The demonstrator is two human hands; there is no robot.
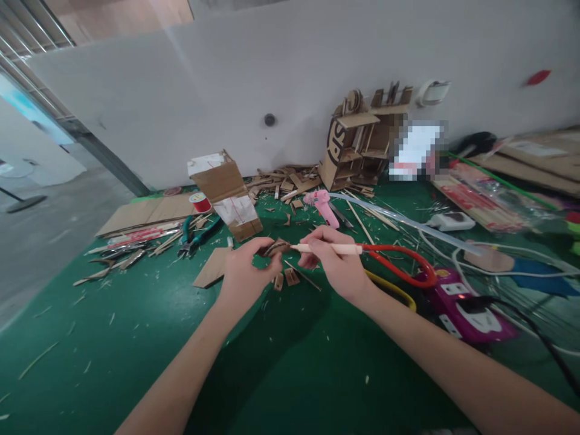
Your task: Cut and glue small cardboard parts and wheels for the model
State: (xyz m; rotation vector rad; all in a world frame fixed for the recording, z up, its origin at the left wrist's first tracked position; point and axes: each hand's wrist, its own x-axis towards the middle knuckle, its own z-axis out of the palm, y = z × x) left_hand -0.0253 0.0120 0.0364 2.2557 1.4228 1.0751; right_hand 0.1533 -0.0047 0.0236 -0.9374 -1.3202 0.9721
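Left hand (247, 272) pinches small cardboard piece (277, 246). Right hand (333, 263) grips pale-handled tool (326, 248) with red cord (399, 261). Tip is at the piece, probably touching, too blurred to confirm. All just in front of pink glue gun (322, 205).

A plain white wall (317, 72) fills the top of the frame. A green mat (136, 350) covers the bottom. Grey floor (40, 235) and metal rails (67, 124) sit far left.

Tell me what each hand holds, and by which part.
The left hand pinches a small cardboard piece by its left end. The right hand holds a cream pen-like tool along its handle; a red cord runs from its back end.
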